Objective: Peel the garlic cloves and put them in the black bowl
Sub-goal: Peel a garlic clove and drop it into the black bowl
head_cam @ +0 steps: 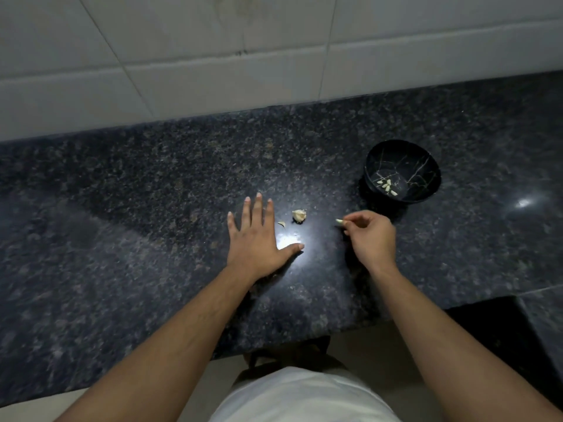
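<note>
From the head view, my right hand (370, 236) pinches a small pale clove (339, 221) between thumb and fingertips, low over the granite counter (122, 193), with the rest of its fingers curled in. It looks peeled, so I judge this one is ready to go into the black bowl (426, 166), which sits at about one o'clock from that hand, near but apart. Several peeled cloves (386, 185) already lie in the bottom of the bowl, so a good part of the job seems done. My left hand (259, 239) lies flat on the counter, fingers straight and spread, holding nothing. Between my hands, at about one o'clock from the left one, rests the remaining piece of garlic (299, 215), papery and still in its skin, with a loose scrap of peel (281, 223) just beside it. How many cloves that piece holds I cannot tell, and the bright glare on the counter by my left thumb could be hiding small scraps.
</note>
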